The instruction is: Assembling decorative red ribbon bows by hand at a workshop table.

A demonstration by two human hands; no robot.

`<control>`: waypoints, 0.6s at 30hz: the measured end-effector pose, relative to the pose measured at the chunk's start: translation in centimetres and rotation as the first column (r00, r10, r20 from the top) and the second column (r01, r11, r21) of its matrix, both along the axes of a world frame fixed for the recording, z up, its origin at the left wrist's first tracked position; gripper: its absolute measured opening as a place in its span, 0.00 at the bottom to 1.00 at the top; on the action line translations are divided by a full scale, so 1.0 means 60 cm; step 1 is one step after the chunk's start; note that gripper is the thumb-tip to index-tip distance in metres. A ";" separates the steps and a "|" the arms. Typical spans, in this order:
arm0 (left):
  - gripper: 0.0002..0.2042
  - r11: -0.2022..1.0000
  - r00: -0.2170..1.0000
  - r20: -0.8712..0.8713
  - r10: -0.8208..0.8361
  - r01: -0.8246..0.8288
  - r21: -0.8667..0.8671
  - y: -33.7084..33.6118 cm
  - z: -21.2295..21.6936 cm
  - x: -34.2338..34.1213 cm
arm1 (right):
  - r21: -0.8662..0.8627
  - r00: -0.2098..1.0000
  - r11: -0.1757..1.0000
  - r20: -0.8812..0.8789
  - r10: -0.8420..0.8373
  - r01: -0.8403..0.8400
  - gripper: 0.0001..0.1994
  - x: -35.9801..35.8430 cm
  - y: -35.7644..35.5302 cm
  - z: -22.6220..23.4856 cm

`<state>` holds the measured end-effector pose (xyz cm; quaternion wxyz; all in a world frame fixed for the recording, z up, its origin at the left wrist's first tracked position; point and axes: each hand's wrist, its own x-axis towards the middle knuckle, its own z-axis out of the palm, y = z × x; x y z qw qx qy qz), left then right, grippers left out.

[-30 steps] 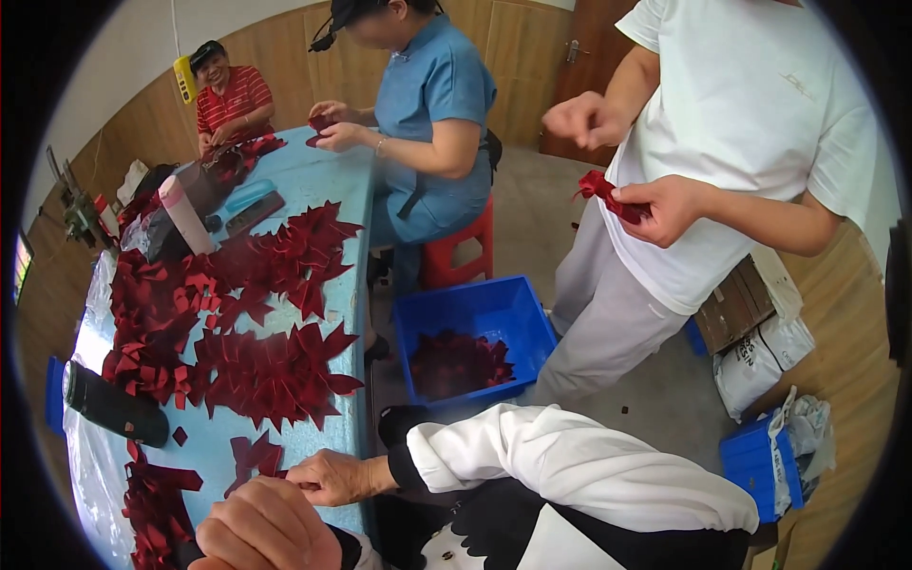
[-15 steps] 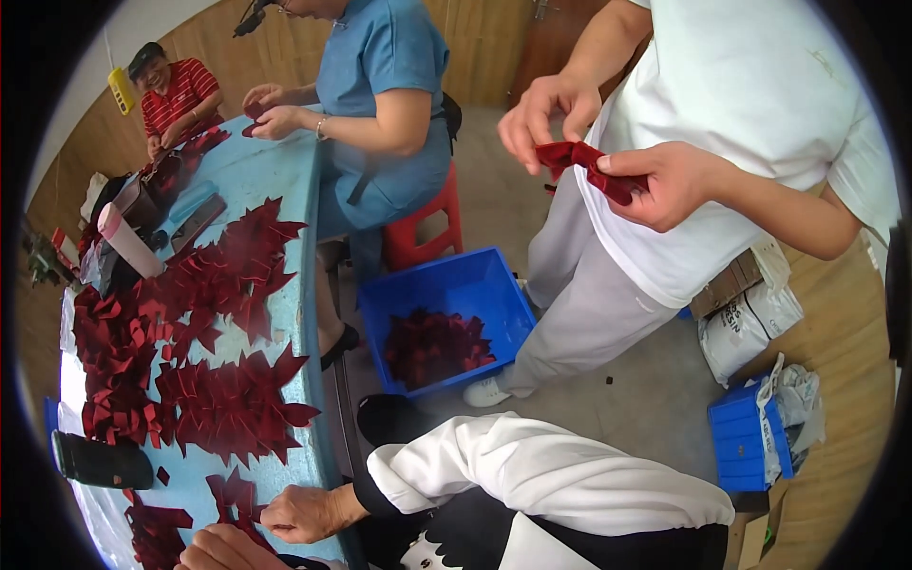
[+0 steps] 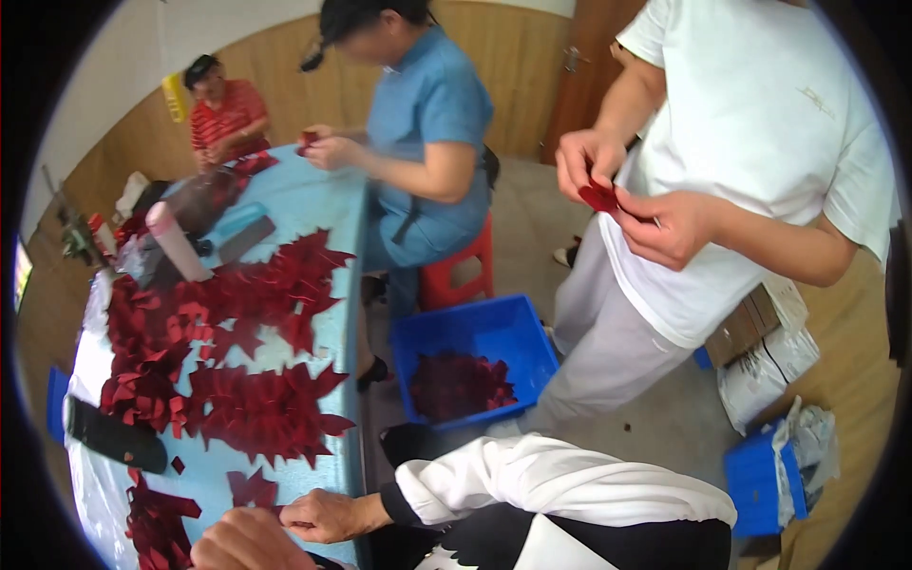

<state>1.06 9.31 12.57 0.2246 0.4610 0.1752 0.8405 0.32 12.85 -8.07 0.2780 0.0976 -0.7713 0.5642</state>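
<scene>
My left hand (image 3: pixel 245 541) is at the lower edge, over the near end of the light blue table, fingers curled and closed; what they hold, if anything, is hidden. Just right of it, my right hand (image 3: pixel 332 516) pinches the lower edge of a dark red fabric piece (image 3: pixel 253 488) with pointed ends. More red fabric pieces (image 3: pixel 157 522) lie to the left of my hands. Beyond them, a row of red bow-like pieces (image 3: pixel 266 408) is laid out on the table, with a looser pile (image 3: pixel 147 323) behind.
A black cylindrical case (image 3: pixel 116 437) and a pink bottle (image 3: pixel 178 242) are on the table (image 3: pixel 337 204). A blue bin (image 3: pixel 537 332) on the floor holds red pieces. A person in white (image 3: pixel 750 152) stands at right handling red fabric; a person in blue (image 3: pixel 442 104) sits across.
The whole view has shifted, so the scene sits lower and farther right. My hands stay close together by the red piece. The standing person's hands have turned their fabric and come closer together.
</scene>
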 end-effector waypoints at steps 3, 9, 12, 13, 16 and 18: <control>0.20 0.994 0.994 -0.026 0.105 -0.104 0.034 -0.030 0.000 -0.015 | -0.049 0.995 0.994 0.026 0.100 -0.099 0.04 -0.004 -0.013 -0.002; 0.14 0.964 0.986 -0.168 0.018 -0.061 -0.258 -0.003 0.018 0.025 | 0.033 0.864 0.998 0.500 -0.059 0.049 0.03 0.050 0.008 0.041; 0.25 0.977 0.834 -0.522 0.179 -0.212 -0.004 0.008 -0.001 0.052 | 0.083 0.995 0.996 0.102 0.004 -0.013 0.04 0.008 -0.010 0.024; 0.26 0.981 0.765 -0.634 0.112 -0.187 -0.052 -0.003 -0.012 0.061 | 0.068 0.989 0.997 0.144 0.036 -0.047 0.04 0.003 -0.019 0.037; 0.29 0.990 0.555 -0.832 -0.016 -0.105 -0.089 -0.025 -0.017 0.045 | 0.035 0.978 0.996 0.195 0.074 -0.082 0.05 -0.002 -0.032 0.035; 0.24 0.825 0.542 -0.713 0.445 -0.557 0.092 -0.022 0.035 0.000 | 0.112 0.978 0.994 0.204 -0.036 0.014 0.05 0.012 -0.001 0.029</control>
